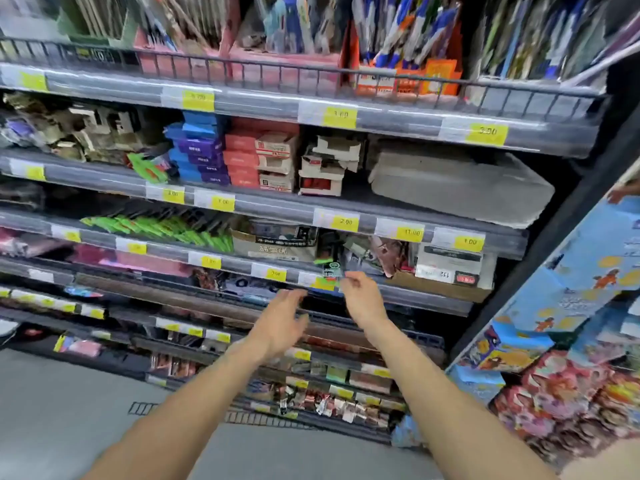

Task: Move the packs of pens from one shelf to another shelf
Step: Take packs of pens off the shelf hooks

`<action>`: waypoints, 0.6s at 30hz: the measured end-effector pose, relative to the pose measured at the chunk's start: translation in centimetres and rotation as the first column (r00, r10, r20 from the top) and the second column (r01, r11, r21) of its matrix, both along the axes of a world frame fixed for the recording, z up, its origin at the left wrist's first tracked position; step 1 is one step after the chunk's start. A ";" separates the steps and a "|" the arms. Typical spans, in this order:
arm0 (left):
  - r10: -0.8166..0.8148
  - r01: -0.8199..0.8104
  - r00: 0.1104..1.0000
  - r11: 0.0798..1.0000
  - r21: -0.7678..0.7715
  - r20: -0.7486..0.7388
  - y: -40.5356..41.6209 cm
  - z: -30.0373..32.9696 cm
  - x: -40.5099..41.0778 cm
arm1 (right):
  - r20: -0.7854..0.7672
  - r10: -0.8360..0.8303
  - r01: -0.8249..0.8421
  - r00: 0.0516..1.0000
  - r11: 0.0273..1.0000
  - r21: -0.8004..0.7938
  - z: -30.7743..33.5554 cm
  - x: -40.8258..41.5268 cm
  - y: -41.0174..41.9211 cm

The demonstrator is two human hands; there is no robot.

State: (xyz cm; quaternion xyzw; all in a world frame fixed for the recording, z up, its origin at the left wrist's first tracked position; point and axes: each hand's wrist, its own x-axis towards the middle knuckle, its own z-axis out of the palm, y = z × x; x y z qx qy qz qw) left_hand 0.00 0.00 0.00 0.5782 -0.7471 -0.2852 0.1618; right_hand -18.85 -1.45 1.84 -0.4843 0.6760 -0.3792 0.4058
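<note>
While the right hand (362, 299) pinches a green-and-black pen pack (329, 271) — long axis upright, at the shelf lip (426, 297) — the left hand (282, 322), its grip slack and empty, hangs lower-left.

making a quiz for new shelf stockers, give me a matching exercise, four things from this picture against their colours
Things:
1. stacked boxes
2. price tags
3. pack of pens pinched by the right hand
4. flat packs on the third shelf

Colours:
A. yellow
B. blue and purple
C. bright green
D. dark with green trim

Pairs: 1-B, 2-A, 3-D, 4-C
</note>
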 end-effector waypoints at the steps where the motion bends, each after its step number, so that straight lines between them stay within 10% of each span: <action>1: -0.014 0.014 1.000 1.000 -0.020 0.016 -1.4 0.0 0.0 | -0.030 -0.021 0.021 0.999 1.000 -0.008 0.2 0.5 -1.1; 18: -0.256 0.239 0.960 0.960 0.145 0.112 -13.6 -2.7 -3.0 | -0.271 -0.160 0.212 0.949 0.962 0.171 -2.5 2.2 -13.3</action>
